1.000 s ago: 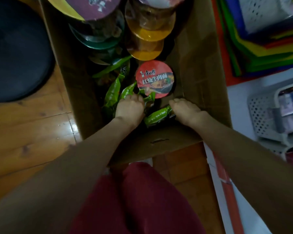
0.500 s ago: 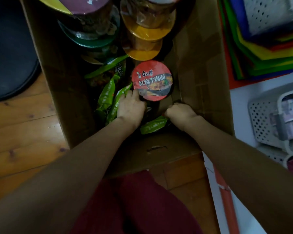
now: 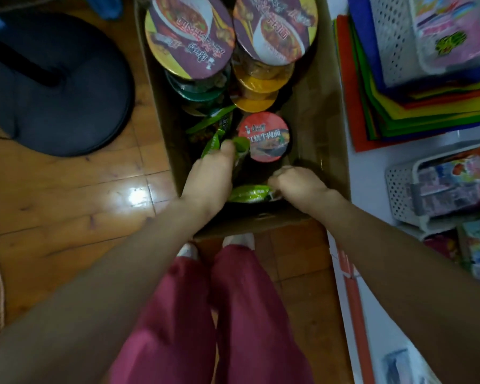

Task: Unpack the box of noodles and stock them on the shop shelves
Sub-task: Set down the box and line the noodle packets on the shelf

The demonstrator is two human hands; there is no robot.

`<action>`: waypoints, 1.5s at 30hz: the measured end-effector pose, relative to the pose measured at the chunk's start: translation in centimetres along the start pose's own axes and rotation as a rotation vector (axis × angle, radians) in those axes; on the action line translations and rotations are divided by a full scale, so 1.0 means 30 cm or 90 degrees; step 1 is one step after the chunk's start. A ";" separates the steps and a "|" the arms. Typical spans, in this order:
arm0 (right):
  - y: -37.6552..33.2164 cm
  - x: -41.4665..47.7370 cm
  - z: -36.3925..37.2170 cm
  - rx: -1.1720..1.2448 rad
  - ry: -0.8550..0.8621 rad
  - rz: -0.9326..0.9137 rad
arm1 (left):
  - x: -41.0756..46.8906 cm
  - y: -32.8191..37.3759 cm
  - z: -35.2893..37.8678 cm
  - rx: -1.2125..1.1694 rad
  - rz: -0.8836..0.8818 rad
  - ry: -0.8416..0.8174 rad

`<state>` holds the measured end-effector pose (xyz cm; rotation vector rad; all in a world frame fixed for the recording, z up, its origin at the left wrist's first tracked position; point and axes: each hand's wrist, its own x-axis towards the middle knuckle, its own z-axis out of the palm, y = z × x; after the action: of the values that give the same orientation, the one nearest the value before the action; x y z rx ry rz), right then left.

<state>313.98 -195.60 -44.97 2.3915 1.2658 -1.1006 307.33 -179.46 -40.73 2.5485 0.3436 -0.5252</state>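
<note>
The box [image 3: 320, 128] stands open on the wooden floor [image 3: 67, 217], in front of the person's feet. Both hands are inside it, at the near end.

The left hand [image 3: 209, 176] reaches down at the left side. Its fingers are curled and pressed together round a green packet [image 3: 241, 144], which stands up next to a small red cup [image 3: 263, 137] and touches the rim of this cup. More green packets [image 3: 208, 124] lie behind it, against the left wall of the box.

The right hand [image 3: 299, 184] is near the right wall. Its fingers are curled into a fist round the right end of a second packet [image 3: 248, 194]. This packet lies flat across the near end of the box, between the two hands. The fingertips are hidden, so I cannot tell how tightly they pinch.

At the far end of the box there are two stacks of noodle bowls. The left stack [image 3: 189, 37] has a purple lid on top and green bowls below. The right stack [image 3: 275, 26] has also a purple lid, with yellow bowls under it.

A black round base [image 3: 53, 87] stands on the floor at the left of the box. At the right is a white shelf [image 3: 372, 167] with a pile of coloured sheets [image 3: 427, 106] and white baskets [image 3: 399, 189] of goods.
</note>
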 end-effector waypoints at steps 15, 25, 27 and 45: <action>-0.181 -0.642 -0.722 0.143 0.190 0.112 | -0.353 0.240 -0.844 -0.061 0.082 0.198; -0.251 -1.265 -1.286 0.230 0.472 0.219 | -0.622 0.532 -1.468 -0.144 0.257 0.390; -0.239 -1.355 -1.379 0.223 0.527 0.252 | -0.647 0.598 -1.574 -0.124 0.298 0.433; 0.038 -2.103 -2.220 0.062 1.090 0.341 | -0.596 1.247 -2.203 -0.131 0.469 0.615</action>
<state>327.17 -201.91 45.61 3.2238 0.5237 1.3770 323.69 -178.29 35.55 2.3073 -0.2294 0.9722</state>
